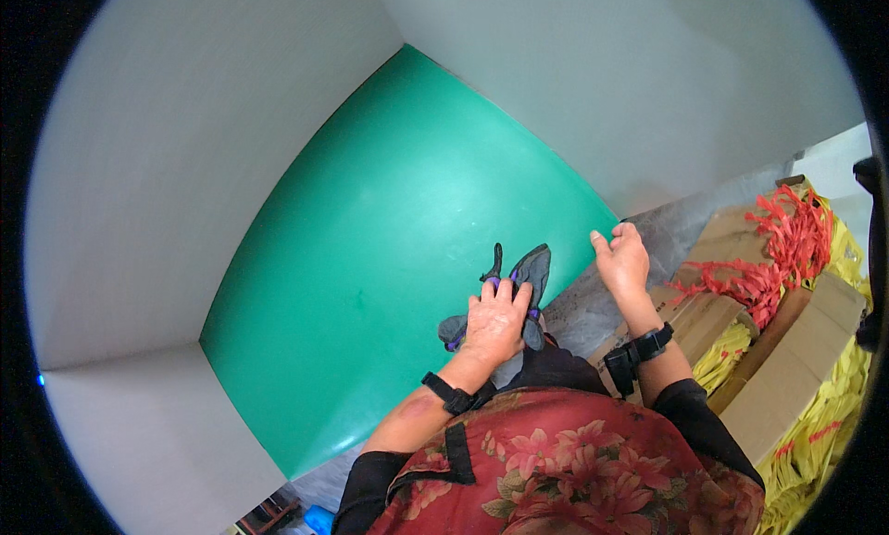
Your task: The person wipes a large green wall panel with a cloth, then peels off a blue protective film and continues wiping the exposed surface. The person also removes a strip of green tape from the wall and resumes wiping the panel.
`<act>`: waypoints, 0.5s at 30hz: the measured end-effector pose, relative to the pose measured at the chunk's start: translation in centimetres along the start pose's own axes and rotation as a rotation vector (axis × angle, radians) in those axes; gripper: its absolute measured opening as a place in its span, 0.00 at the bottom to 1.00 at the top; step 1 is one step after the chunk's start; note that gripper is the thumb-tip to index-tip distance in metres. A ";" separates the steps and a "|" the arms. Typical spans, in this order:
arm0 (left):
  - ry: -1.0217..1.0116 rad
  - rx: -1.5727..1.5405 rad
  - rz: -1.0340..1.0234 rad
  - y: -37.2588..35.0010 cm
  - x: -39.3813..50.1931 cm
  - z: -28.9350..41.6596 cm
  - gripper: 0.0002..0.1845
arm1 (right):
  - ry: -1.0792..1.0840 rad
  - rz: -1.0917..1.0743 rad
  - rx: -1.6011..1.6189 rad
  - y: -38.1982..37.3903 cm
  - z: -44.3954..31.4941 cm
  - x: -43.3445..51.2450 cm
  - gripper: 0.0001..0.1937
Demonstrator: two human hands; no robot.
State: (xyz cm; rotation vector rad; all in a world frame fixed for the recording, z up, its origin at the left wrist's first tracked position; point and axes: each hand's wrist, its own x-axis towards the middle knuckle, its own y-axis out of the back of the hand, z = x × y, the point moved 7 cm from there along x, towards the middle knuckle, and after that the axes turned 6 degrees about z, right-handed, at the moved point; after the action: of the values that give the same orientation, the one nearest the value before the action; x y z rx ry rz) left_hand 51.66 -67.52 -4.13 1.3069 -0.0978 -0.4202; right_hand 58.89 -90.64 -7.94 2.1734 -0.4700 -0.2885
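Note:
Under my left hand (496,319) is a soft grey fabric item (533,265) with purple trim and a thin black loop. The fingers curl down over its middle, and grey lobes stick out on both sides. My palm hides most of it, so its exact kind is unclear. The item is at the near edge of a smooth green tabletop (361,257). My right hand (625,260) is raised at the table's right corner, fingers bent and thumb apart. Whether those fingertips pinch something thin or touch the corner cannot be seen.
Pale grey panels (208,132) enclose the tabletop at the back and sides. Right of me, an open cardboard box (792,368) stands among red strips (799,236) and yellow strips (819,438). Something blue (319,519) lies low at the bottom left.

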 end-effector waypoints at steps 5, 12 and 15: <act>-0.056 -0.216 0.191 2.6 -1.3 -1.0 0.41 | -0.270 -0.035 0.823 -0.5 2.4 -0.1 0.16; 0.068 -0.600 0.506 9.2 -5.6 -6.8 0.32 | 0.465 -0.023 0.367 -1.5 -5.8 -1.0 0.10; 0.165 -0.545 0.644 11.8 -7.7 -8.8 0.28 | 0.722 -0.126 0.246 -5.3 -11.2 0.0 0.16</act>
State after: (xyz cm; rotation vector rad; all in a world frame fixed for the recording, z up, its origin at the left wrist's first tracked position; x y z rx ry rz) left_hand 50.17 -54.42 5.99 0.7083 -0.2388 0.2077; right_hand 64.19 -79.67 -5.56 2.3571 0.0459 0.5055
